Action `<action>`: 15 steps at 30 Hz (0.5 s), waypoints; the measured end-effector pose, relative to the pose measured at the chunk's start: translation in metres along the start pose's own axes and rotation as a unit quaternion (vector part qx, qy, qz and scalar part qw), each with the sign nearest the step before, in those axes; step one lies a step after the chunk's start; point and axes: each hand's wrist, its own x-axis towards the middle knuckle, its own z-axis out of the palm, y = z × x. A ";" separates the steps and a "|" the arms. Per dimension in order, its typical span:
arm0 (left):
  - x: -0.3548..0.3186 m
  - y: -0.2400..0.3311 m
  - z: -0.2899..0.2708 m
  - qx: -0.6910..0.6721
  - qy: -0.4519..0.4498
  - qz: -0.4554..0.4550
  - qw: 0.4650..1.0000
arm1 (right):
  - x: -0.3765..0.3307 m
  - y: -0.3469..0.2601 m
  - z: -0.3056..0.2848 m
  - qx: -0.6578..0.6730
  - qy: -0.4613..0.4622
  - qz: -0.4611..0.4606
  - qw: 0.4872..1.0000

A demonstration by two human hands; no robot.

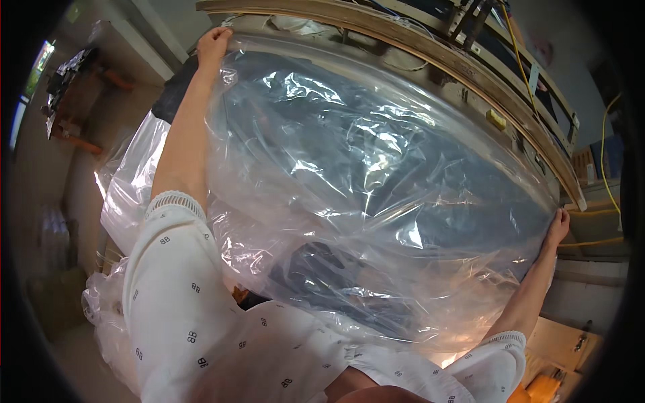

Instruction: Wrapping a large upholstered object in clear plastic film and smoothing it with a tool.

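Film point(396, 161) stretched between my left hand point(214, 46) and right hand point(557, 227), below the rail point(463, 69). Fingers of both curled tight on its far edge. I judge the wide spread keeps that edge taut.

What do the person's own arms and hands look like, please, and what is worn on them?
The left hand and right hand are bare, with no gloves visible. The forearms are uncovered too. The short sleeves are white and loose, with small dark printed marks, and each ends in a white openwork trim.
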 end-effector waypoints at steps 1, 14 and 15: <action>0.000 0.002 0.000 0.016 0.003 -0.008 1.000 | 0.002 -0.004 0.002 -0.002 -0.003 0.000 1.000; 0.024 -0.032 -0.005 0.003 0.079 -0.061 0.995 | -0.001 -0.022 -0.005 -0.101 0.069 0.011 0.992; 0.024 -0.036 -0.013 -0.091 0.058 -0.099 0.989 | -0.008 -0.043 0.001 -0.081 0.074 0.044 0.993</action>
